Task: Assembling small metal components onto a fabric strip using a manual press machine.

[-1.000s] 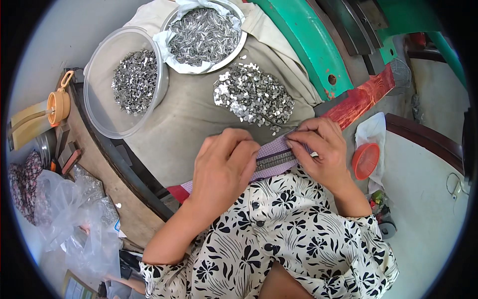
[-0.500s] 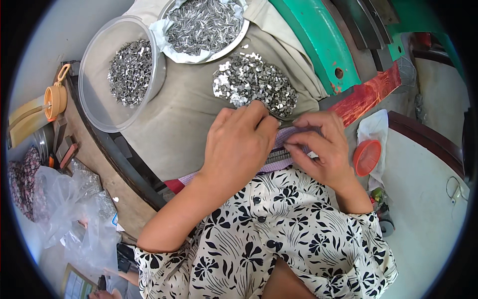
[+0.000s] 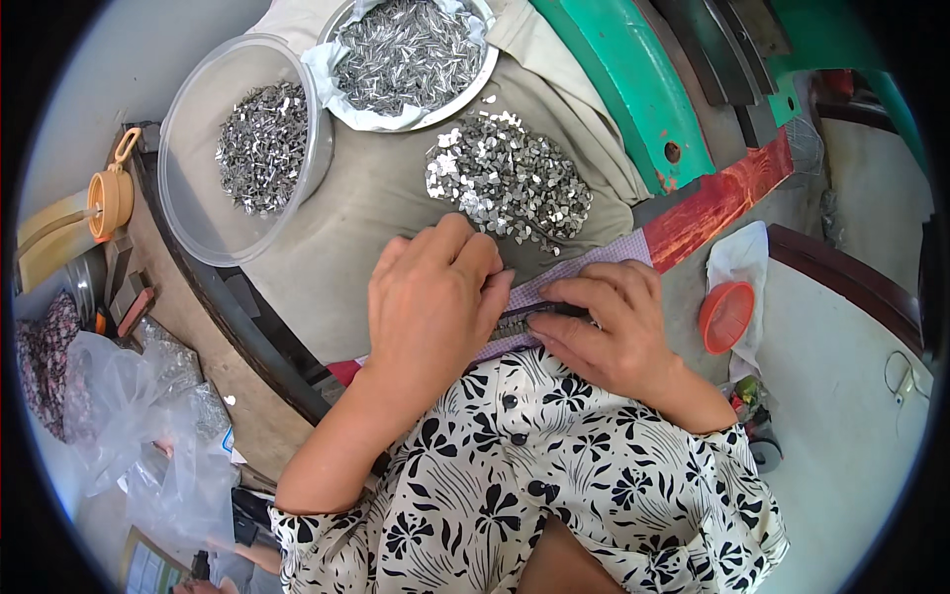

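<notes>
Nearest is the floral shirt [image 3: 515,426], its front close against a lilac checked cloth [image 3: 633,249] that runs along the near edge of the khaki cloth [image 3: 341,257]. On the checked cloth, between the hands, sits a dark strip with a row of small metal pieces [image 3: 509,328]; only a short length shows, the rest being covered by fingers.

The right hand [image 3: 616,332] lies over the strip's right part, thumb and forefinger on either side of its dark edge; whether it pinches or merely steadies it, I cannot tell. The left hand [image 3: 426,297] is poised over the left part with thumb and forefinger drawn together; any piece between them is hidden.

Some pieces stand lined up in the row, so the work looks under way, but with its ends hidden I cannot judge how much is filled. Plenty is left loose: just beyond the hands, toward the khaki cloth's right edge, spreads a heap of shiny metal chips [image 3: 510,178].

Farther off, a clear plastic tub [image 3: 188,168] of metal bits stands by the cloth's left edge, beside a plastic-lined white bowl [image 3: 488,74] of slim metal pins at the far edge. A green metal frame [image 3: 633,99] rises past the far right corner.
</notes>
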`<action>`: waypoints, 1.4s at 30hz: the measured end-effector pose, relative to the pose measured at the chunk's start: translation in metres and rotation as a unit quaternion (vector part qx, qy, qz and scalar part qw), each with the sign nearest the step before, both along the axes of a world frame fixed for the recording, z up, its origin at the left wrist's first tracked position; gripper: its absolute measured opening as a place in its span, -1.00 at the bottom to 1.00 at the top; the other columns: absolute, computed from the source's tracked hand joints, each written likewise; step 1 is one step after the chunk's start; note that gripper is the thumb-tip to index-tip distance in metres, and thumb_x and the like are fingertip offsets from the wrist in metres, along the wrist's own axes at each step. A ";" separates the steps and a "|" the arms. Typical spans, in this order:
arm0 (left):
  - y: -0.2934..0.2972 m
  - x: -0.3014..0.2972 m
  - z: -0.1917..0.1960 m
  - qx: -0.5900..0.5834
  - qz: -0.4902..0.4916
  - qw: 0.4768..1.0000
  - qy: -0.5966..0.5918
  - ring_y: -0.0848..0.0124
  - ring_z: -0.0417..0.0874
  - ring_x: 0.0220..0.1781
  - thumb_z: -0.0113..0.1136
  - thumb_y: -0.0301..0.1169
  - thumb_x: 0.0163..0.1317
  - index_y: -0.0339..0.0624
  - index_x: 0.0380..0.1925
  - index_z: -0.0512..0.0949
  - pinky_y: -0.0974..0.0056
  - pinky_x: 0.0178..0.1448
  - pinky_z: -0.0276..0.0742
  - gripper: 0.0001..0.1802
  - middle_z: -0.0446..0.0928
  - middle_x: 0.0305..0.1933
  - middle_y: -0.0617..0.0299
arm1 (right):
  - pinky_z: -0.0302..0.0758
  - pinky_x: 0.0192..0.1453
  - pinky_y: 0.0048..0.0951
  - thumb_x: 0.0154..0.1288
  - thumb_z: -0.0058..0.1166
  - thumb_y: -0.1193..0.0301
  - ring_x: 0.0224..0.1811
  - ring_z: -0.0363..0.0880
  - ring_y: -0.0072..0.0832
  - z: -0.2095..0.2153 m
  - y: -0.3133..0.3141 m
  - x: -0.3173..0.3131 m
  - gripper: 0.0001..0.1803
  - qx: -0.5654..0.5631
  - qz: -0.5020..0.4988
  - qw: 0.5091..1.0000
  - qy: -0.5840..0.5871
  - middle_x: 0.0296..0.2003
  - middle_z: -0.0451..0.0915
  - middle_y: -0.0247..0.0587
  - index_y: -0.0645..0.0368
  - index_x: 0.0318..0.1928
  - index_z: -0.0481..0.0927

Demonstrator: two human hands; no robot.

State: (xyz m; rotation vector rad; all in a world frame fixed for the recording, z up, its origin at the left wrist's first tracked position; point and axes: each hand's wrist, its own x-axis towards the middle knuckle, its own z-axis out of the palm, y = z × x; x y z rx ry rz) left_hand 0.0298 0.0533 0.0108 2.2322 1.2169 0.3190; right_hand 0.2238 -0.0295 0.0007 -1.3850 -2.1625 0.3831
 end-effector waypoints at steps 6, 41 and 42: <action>0.011 -0.011 0.001 -0.086 -0.020 0.993 -0.073 0.25 0.53 -0.29 0.39 -0.46 0.05 -0.08 -0.36 0.66 0.17 -0.13 0.39 -0.87 0.47 -0.31 0.28 | 0.38 -0.06 -0.27 -0.09 0.44 0.44 -0.13 0.53 -0.27 0.004 0.015 0.012 -0.74 -0.003 -0.092 0.996 -0.007 -0.20 0.60 -0.33 0.03 -0.28 0.76; -0.008 -0.011 -0.008 0.006 -0.011 0.998 -0.065 0.30 0.53 -0.24 0.41 -0.48 -0.01 -0.12 -0.42 0.64 0.20 -0.14 0.37 -0.86 0.49 -0.30 0.31 | 0.35 0.11 -0.19 -0.10 0.41 0.41 0.06 0.47 -0.28 -0.005 0.050 0.003 -0.79 -0.016 -0.030 0.999 -0.013 -0.16 0.55 -0.42 0.06 -0.39 0.67; -0.010 -0.011 -0.009 0.009 -0.006 0.997 -0.072 0.30 0.53 -0.25 0.41 -0.47 -0.02 -0.12 -0.43 0.64 0.20 -0.15 0.37 -0.87 0.49 -0.30 0.31 | 0.35 0.12 -0.19 -0.09 0.41 0.41 0.06 0.48 -0.27 -0.005 0.050 0.004 -0.80 -0.014 -0.027 1.000 -0.009 -0.15 0.55 -0.42 0.05 -0.38 0.67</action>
